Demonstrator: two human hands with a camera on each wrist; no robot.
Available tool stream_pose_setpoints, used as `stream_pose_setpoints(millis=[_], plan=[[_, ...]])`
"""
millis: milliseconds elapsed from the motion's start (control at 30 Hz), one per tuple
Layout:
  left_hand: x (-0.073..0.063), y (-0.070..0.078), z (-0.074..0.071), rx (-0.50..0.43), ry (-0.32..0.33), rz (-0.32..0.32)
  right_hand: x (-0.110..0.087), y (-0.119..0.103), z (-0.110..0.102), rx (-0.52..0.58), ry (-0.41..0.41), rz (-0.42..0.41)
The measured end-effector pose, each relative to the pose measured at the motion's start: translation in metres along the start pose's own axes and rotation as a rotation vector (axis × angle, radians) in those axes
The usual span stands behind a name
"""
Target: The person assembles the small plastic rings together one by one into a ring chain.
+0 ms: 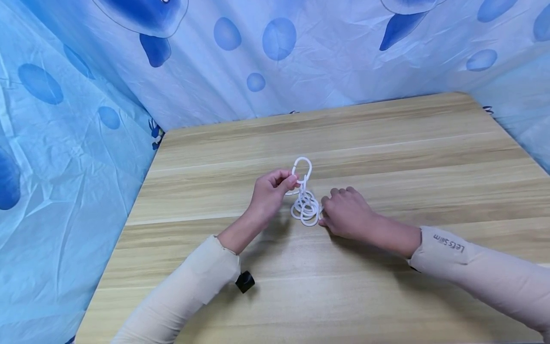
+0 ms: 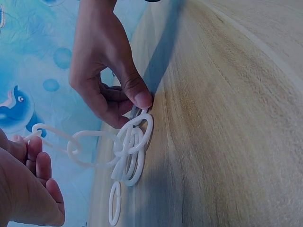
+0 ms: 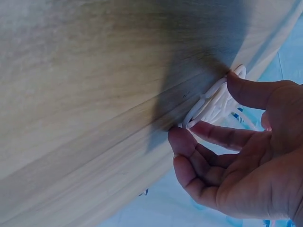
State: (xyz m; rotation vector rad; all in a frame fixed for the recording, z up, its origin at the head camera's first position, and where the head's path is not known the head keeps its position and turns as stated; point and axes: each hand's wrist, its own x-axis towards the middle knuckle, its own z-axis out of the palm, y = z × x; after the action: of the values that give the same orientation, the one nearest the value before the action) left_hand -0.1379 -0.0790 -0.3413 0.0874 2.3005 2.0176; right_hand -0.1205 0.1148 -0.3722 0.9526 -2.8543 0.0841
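A chain of white plastic links [image 1: 307, 205] lies bunched on the wooden table. In the head view, my left hand [image 1: 268, 191] pinches a raised link [image 1: 311, 168] between thumb and fingers, above the bunch. From there linked pieces run down to the bunch, as the left wrist view shows. On the right side, my right hand [image 1: 347, 213] holds the edge of the bunch low at the tabletop. Its thumb and fingers [image 3: 182, 141] are at opposite ends of a link in the right wrist view. One narrow link [image 2: 111, 203] shows beside the bunch; whether it is joined cannot be seen.
The wood-grain table [image 1: 386, 296] extends around both hands. Blue patterned sheeting [image 1: 193, 86] hangs behind the table and along its left side. A small black cube [image 1: 245, 282] sits by the left sleeve [image 1: 189, 286].
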Motion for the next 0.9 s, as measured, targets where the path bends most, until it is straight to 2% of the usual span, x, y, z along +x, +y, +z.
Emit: stream_pose_setpoints(millis=[267, 400, 600, 900], plan=[[0.0, 0.001, -0.001, 0.018, 0.002, -0.002, 0.003, 0.011, -0.003, 0.141, -0.039, -0.014], [-0.001, 0.001, 0.0, 0.012, 0.0, -0.006, 0.005, 0.02, -0.002, 0.191, -0.03, -0.015], [-0.001, 0.0, 0.001, 0.002, 0.011, 0.002, 0.011, 0.033, -0.012, 0.258, 0.08, 0.001], [-0.002, -0.001, 0.0, 0.003, -0.013, 0.009, 0.016, 0.048, -0.025, 0.328, 0.213, -0.012]])
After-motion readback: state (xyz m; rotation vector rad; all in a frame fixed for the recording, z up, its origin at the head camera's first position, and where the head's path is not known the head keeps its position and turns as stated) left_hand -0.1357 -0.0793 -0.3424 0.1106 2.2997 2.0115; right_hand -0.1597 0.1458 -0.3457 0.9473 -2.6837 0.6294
